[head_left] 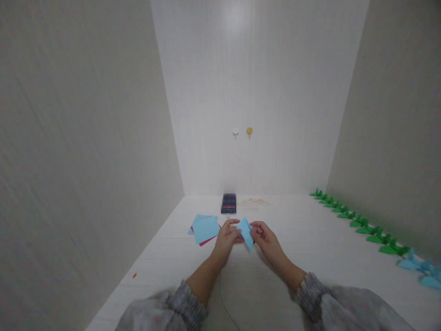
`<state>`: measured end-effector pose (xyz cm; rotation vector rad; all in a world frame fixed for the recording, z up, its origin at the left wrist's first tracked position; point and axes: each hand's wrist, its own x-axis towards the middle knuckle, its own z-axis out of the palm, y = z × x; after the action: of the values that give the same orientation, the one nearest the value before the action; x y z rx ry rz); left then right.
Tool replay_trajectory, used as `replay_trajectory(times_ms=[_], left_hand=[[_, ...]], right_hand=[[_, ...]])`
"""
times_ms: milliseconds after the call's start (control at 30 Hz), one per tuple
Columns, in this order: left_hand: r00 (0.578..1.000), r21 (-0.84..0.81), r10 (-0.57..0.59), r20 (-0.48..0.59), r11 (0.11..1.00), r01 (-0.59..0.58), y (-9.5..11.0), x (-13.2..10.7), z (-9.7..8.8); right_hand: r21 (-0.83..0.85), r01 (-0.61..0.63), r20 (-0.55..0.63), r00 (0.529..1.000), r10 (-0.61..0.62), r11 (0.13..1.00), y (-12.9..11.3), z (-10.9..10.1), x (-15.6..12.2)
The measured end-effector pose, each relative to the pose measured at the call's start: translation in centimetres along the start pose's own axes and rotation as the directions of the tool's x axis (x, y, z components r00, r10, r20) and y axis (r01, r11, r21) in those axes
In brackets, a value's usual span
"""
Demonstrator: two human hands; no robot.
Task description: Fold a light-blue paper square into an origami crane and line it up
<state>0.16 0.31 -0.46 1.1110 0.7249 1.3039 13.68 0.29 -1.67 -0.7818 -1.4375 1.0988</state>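
Between my two hands, above the white table, is a folded piece of light blue paper (245,232), pointed at top and bottom. My left hand (226,236) pinches its left side between thumb and fingers. On the other side, my right hand (264,236) grips the right edge the same way. Just left of my left hand lies a loose stack of square paper sheets (206,229), light blue on top with red edges showing beneath. The finer folds of the held paper are too small to make out.
A phone (228,203) leans or lies at the back, its white cable (223,299) running toward me. Along the right wall stretches a row of green folded paper pieces (361,225), ending in light blue ones (418,266). Two hooks (249,132) are on the back wall. An orange scrap (134,275) lies left.
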Motion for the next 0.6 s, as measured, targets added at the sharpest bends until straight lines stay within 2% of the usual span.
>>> replay_trajectory(times_ms=[133, 333, 467, 600], left_hand=[[1.000, 0.016, 0.019, -0.007, 1.000, -0.019, 0.0, -0.1, 0.0], [0.996, 0.074, 0.072, 0.051, 0.994, -0.075, -0.1, -0.2, 0.4], [0.995, 0.103, 0.063, 0.073, 0.992, -0.070, -0.1, -0.3, 0.4], [0.992, 0.126, 0.004, 0.123, 0.992, -0.020, -0.2, -0.3, 0.3]], right_hand=[[-0.059, 0.001, -0.032, 0.999, -0.002, 0.998, 0.0, 0.0, 0.0], [-0.165, -0.012, -0.076, 0.997, -0.001, 0.986, 0.3, -0.1, -0.2], [-0.294, 0.037, -0.116, 0.991, -0.074, 0.955, -0.3, -0.1, -0.5], [-0.389, 0.108, -0.090, 0.984, -0.154, 0.915, -1.3, -0.1, -0.7]])
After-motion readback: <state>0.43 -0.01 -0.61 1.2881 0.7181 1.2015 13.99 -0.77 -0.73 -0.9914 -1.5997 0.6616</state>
